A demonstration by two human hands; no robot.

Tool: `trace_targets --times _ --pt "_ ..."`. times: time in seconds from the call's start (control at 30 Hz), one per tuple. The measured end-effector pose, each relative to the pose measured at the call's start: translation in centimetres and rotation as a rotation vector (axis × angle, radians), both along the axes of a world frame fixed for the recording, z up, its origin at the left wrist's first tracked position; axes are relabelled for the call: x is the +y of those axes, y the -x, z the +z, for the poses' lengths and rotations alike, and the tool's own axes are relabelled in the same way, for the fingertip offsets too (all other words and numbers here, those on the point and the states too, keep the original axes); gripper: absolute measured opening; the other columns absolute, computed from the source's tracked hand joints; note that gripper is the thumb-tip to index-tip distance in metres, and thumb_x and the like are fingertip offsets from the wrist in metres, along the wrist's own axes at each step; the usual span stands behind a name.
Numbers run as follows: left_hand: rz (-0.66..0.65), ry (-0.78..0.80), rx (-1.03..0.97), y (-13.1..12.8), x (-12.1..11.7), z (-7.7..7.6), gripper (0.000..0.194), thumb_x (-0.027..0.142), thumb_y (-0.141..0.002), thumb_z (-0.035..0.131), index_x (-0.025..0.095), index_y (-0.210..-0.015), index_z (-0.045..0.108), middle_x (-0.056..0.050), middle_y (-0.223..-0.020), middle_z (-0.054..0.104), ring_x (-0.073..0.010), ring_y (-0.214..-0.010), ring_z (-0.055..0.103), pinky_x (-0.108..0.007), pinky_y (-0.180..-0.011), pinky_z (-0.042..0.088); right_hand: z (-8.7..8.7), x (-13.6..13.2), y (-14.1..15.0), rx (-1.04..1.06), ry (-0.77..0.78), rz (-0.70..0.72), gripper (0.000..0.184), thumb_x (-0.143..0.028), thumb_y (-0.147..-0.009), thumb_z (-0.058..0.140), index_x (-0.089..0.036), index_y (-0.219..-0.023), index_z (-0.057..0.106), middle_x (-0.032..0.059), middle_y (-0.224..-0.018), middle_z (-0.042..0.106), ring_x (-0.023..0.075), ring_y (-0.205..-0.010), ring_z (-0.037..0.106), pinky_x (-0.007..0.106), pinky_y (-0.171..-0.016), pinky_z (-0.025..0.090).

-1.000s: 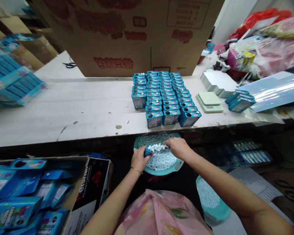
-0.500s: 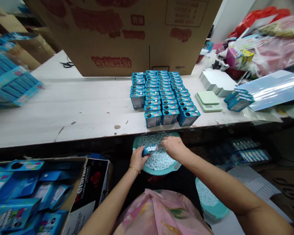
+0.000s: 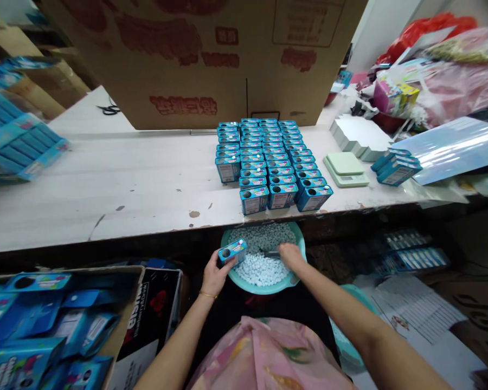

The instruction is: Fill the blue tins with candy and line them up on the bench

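My left hand (image 3: 216, 277) is closed around a small blue box (image 3: 232, 250), tilted at the left rim of a turquoise basin (image 3: 302, 246). The printed top of the box faces up, with a dark round spot on it. White candy pellets (image 3: 264, 271) fill much of the basin. Over its right side, my right hand (image 3: 291, 256) grips a scoop (image 3: 270, 253), whose front end lies among the pellets. The fingers partly hide the scoop's handle.
Rows of upright blue boxes (image 3: 268, 162) stand on the white table (image 3: 162, 189), beside a pale green scale (image 3: 345, 169). A carton of blue boxes (image 3: 36, 319) sits low on the left. A second turquoise basin (image 3: 355, 295) is partly behind my right forearm. A large cardboard box (image 3: 228, 70) blocks the table's back.
The scoop has moved from the blue box's pellet-filled end down into the basin's pellets. My left hand has drawn the box slightly left and turned its printed top upward.
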State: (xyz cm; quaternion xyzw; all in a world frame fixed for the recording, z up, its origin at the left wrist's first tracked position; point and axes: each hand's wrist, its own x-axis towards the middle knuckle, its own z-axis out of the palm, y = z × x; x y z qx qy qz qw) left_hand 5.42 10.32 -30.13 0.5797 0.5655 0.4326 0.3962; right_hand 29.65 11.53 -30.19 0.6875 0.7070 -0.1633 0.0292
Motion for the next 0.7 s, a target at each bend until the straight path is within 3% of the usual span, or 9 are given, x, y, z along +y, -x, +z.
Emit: trace_targets --times 0.07,0.13,0.23,0.33,0.5,0.7 --pt "-0.021 0.001 -0.034 -0.3 0.1 -0.1 0.039 0.037 -0.062 0.061 0.015 -0.093 0.052 -0.003 -0.088 0.061 -0.0162 -0.082 0.057 -0.032 -0.079 0.043 -2.5 0.3 2.3 0.056 0.003 -0.044 0.032 -0.009 -0.077 0.037 -0.016 -0.094 0.063 0.0111 -0.094 0.063 0.0178 -0.091 0.056 0.025 -0.075 0.039" --pt "0.002 0.008 -0.051 -0.3 0.1 -0.1 0.039 0.037 -0.062 0.061 0.015 -0.093 0.052 -0.004 -0.088 0.062 -0.0164 -0.082 0.057 -0.033 -0.080 0.043 -3.9 0.6 3.8 0.123 0.002 -0.086 0.033 -0.012 -0.078 0.037 -0.019 -0.100 0.061 0.0099 -0.098 0.062 0.0177 -0.093 0.055 0.025 -0.076 0.039" --pt "0.091 0.025 -0.042 0.3 -0.1 0.4 0.041 0.039 -0.061 0.061 0.015 -0.092 0.052 -0.003 -0.086 0.062 -0.0168 -0.080 0.057 -0.034 -0.080 0.044 -4.5 0.9 3.8 0.239 0.005 -0.098 0.029 -0.018 -0.078 0.041 -0.020 -0.097 0.063 0.0069 -0.097 0.064 0.0169 -0.090 0.057 0.023 -0.074 0.040" --pt "0.148 0.029 0.013 1.3 -0.5 1.3 0.039 0.040 -0.061 0.061 0.016 -0.091 0.052 -0.003 -0.085 0.062 -0.0169 -0.079 0.057 -0.034 -0.080 0.043 -4.1 1.1 2.0 0.348 -0.016 -0.069 0.029 -0.017 -0.077 0.044 -0.019 -0.099 0.063 0.0032 -0.095 0.065 0.0143 -0.088 0.057 0.019 -0.072 0.040" --pt "0.136 -0.032 0.114 1.8 -0.5 2.0 0.041 0.041 -0.062 0.059 0.017 -0.095 0.051 -0.003 -0.088 0.060 -0.0171 -0.082 0.056 -0.033 -0.080 0.042 -0.6 1.0 -1.1 0.549 -0.080 -0.052 0.028 -0.014 -0.072 0.047 -0.019 -0.094 0.065 0.0012 -0.083 0.067 0.0143 -0.079 0.058 0.021 -0.069 0.041" --pt "0.005 -0.124 0.257 -0.9 0.3 1.2 0.039 0.037 -0.065 0.057 0.018 -0.098 0.050 -0.004 -0.092 0.058 -0.0170 -0.086 0.054 -0.030 -0.079 0.042 7.2 0.1 -2.2 0.496 -0.147 0.124 0.027 -0.016 -0.072 0.046 -0.023 -0.089 0.066 0.0006 -0.085 0.065 0.0136 -0.080 0.056 0.021 -0.068 0.040"
